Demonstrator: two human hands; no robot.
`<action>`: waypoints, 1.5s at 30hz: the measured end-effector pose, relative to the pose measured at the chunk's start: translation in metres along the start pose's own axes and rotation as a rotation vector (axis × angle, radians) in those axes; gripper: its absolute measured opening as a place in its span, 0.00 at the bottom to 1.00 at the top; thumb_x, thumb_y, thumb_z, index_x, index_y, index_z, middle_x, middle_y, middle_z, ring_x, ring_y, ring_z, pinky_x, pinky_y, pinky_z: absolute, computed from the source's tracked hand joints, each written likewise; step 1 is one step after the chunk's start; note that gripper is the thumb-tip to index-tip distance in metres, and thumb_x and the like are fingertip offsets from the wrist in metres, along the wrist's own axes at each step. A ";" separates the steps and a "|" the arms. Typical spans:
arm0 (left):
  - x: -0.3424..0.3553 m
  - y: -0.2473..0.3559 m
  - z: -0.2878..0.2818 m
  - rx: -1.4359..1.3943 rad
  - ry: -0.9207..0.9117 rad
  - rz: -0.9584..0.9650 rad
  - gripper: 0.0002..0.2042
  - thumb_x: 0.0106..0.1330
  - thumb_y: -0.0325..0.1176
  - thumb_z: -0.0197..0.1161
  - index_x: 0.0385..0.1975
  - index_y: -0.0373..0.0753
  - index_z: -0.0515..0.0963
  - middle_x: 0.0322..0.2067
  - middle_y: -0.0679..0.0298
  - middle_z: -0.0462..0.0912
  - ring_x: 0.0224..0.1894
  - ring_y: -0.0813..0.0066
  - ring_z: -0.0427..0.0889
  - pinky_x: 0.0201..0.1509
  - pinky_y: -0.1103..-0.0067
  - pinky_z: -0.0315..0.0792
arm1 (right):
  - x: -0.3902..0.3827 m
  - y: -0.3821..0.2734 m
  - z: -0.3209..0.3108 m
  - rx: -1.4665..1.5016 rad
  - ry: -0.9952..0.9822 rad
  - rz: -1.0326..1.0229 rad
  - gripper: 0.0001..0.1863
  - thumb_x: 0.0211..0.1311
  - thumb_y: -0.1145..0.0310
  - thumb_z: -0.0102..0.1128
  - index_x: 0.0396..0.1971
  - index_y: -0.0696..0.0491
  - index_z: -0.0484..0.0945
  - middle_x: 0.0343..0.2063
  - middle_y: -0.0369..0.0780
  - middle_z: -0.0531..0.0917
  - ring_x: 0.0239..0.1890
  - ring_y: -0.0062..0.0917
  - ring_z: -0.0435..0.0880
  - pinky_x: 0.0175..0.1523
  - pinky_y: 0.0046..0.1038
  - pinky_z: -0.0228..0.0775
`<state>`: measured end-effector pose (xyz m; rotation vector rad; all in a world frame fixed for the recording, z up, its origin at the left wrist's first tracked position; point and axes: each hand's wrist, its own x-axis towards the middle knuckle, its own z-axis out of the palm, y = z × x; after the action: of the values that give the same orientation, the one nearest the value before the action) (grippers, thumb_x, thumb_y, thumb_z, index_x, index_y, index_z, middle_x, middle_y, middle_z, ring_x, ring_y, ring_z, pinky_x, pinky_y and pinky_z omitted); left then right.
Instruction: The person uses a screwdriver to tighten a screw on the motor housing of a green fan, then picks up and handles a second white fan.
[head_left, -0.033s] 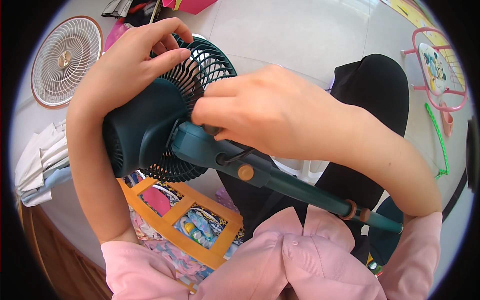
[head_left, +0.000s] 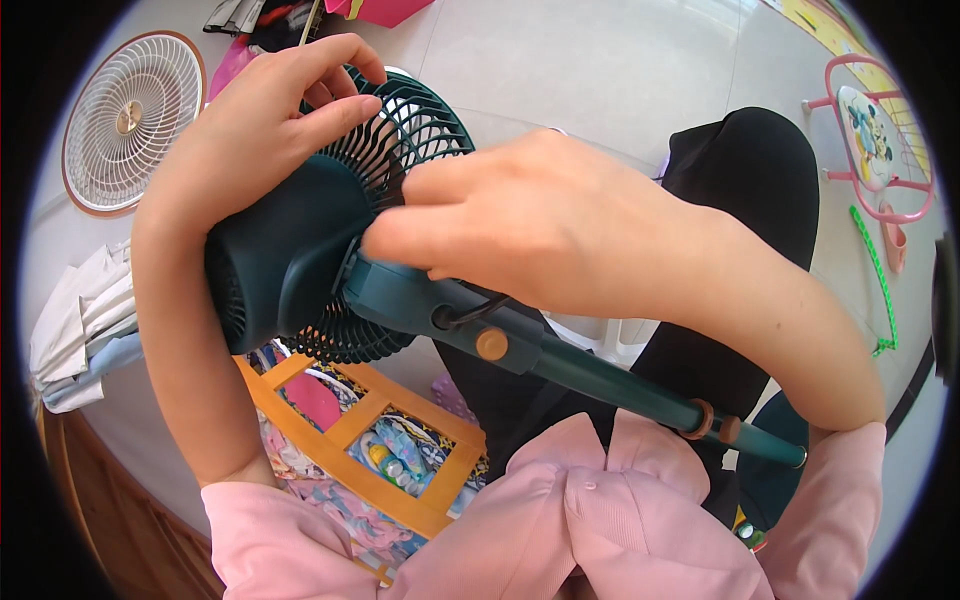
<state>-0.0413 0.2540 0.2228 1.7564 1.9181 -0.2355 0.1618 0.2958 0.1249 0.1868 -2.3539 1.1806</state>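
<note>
A dark green standing fan [head_left: 300,235] lies tilted across my lap, its motor housing to the left and its pole [head_left: 620,385] running down to the right. My left hand [head_left: 300,110] arches over the housing and the slatted grille [head_left: 430,120], thumb and index finger apart, holding nothing. My left forearm runs along the housing's left side. Over the joint between housing and neck [head_left: 400,295], my right hand [head_left: 500,220] is closed, its fingers curled and slightly blurred. What they grip is hidden. A black cable [head_left: 480,308] comes out of the neck near a tan round knob [head_left: 491,344].
A white round fan grille [head_left: 130,118] stands at the far left above folded cloths [head_left: 85,330]. Below the fan is a yellow-orange frame [head_left: 400,485] over patterned fabric. A pink child's chair [head_left: 868,140] and a green strip [head_left: 878,275] are at the right.
My right fingers have shifted slightly left and turned over the joint. A dark piece seen beneath them before is now covered. My left hand and the fan stay in place.
</note>
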 end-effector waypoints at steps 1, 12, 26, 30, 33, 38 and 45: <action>0.000 0.000 0.000 0.000 -0.001 -0.001 0.11 0.67 0.32 0.58 0.47 0.39 0.73 0.31 0.65 0.77 0.35 0.77 0.75 0.40 0.81 0.69 | 0.000 0.002 0.000 0.001 0.000 0.000 0.06 0.48 0.75 0.58 0.29 0.56 0.76 0.25 0.42 0.78 0.31 0.39 0.82 0.37 0.35 0.75; 0.002 0.001 -0.002 -0.012 -0.029 -0.009 0.11 0.67 0.32 0.58 0.47 0.38 0.74 0.32 0.64 0.77 0.36 0.77 0.75 0.41 0.82 0.70 | 0.007 0.012 -0.004 0.127 -0.080 -0.022 0.05 0.50 0.75 0.59 0.29 0.57 0.80 0.27 0.42 0.85 0.35 0.36 0.85 0.40 0.32 0.76; 0.005 0.004 -0.001 -0.003 -0.011 0.014 0.11 0.67 0.33 0.58 0.47 0.39 0.74 0.32 0.64 0.77 0.36 0.77 0.76 0.40 0.81 0.70 | -0.001 0.010 0.011 -0.043 0.149 0.011 0.09 0.51 0.68 0.65 0.29 0.53 0.75 0.27 0.42 0.82 0.33 0.37 0.83 0.37 0.34 0.75; 0.008 0.005 -0.001 0.004 -0.014 0.018 0.11 0.67 0.32 0.58 0.47 0.39 0.74 0.31 0.65 0.77 0.35 0.78 0.75 0.40 0.81 0.70 | -0.002 0.010 0.011 0.017 0.168 0.028 0.08 0.53 0.70 0.62 0.32 0.53 0.75 0.30 0.42 0.81 0.36 0.38 0.83 0.38 0.35 0.75; 0.004 0.000 -0.002 0.016 -0.011 0.003 0.11 0.67 0.32 0.58 0.47 0.39 0.74 0.31 0.66 0.77 0.35 0.78 0.75 0.40 0.82 0.69 | -0.005 0.010 0.013 0.170 -0.040 0.040 0.08 0.55 0.73 0.59 0.35 0.54 0.75 0.30 0.42 0.82 0.37 0.38 0.83 0.39 0.35 0.75; 0.003 0.001 0.000 -0.011 -0.024 0.014 0.11 0.68 0.33 0.58 0.47 0.39 0.74 0.31 0.65 0.77 0.35 0.78 0.75 0.40 0.81 0.70 | -0.008 0.009 0.009 0.267 -0.017 0.036 0.09 0.54 0.75 0.58 0.37 0.56 0.76 0.32 0.43 0.82 0.37 0.39 0.83 0.41 0.35 0.75; 0.004 0.004 0.000 0.005 -0.014 0.026 0.11 0.68 0.33 0.57 0.47 0.39 0.74 0.31 0.64 0.78 0.36 0.77 0.77 0.41 0.81 0.70 | 0.003 0.006 -0.003 0.190 -0.035 0.025 0.05 0.52 0.74 0.62 0.25 0.61 0.79 0.27 0.47 0.82 0.35 0.41 0.83 0.40 0.37 0.74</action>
<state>-0.0379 0.2581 0.2214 1.7768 1.8855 -0.2425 0.1583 0.3023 0.1241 0.2443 -2.2784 1.4242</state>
